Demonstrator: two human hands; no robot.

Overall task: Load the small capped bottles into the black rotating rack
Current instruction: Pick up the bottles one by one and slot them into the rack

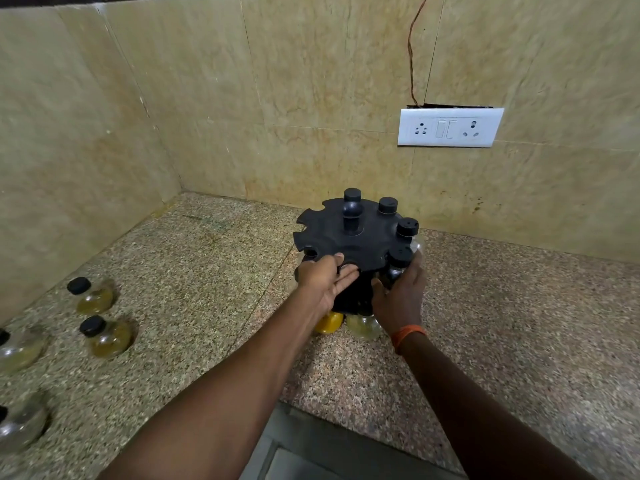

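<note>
Your black plastic rotating rack [349, 233] stands upright near the back wall on the speckled granite counter [207, 271], its central knobbed post [352, 216] pointing straight up and its scalloped top disc lying flat. Four black-capped bottles hang in the top disc's slots along the back and right rim, caps up. Your right hand [401, 292] is wrapped around the nearest of these, a small clear round-bodied bottle with a black cap [400, 263], held upright at the rim. Your left hand [325, 280] has its fingers laid loosely on the disc's near edge, not closed on anything. Below the hands, two yellowish bottles [362, 325] show at the rack's lower level. Four more capped bottles [102, 336] stand upright at the counter's left, well apart from the rack; two are cut by the frame edge.
</note>
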